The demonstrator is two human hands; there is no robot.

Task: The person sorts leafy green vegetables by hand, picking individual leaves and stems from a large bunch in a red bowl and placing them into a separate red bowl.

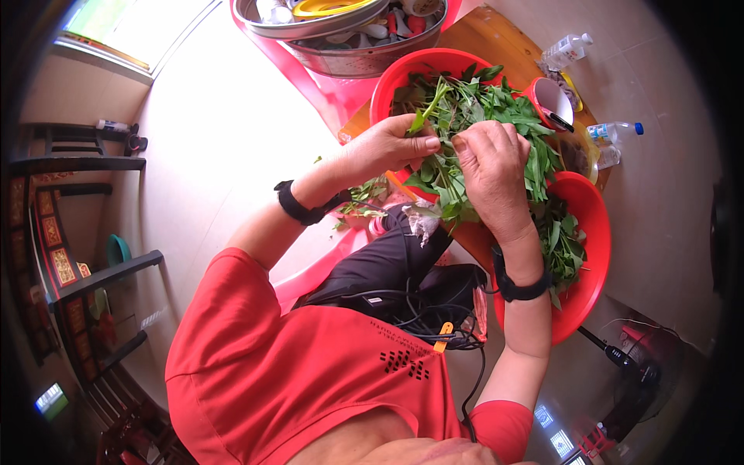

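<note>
My left hand (398,142) pinches a leafy green stem (433,104) that sticks up between thumb and fingers. Close to its right, my right hand (494,168) has its fingers curled together; whether they hold a bit of leaf is hidden. Both hands are over a large red plastic basin (381,96) heaped with leafy green stems (476,110). A second red basin (596,261), with more leafy greens (561,238) in it, is beside my right forearm. Some loose greens (369,192) lie low beyond my left wrist.
The basin rests on a wooden table (494,35). A red cup (552,99) with a dark pen-like object, plastic bottles (567,52), and metal bowls (343,64) of utensils surround it. Black cables (407,296) cross my lap. A dark wooden chair (104,279) is at left, a fan (633,366) at lower right.
</note>
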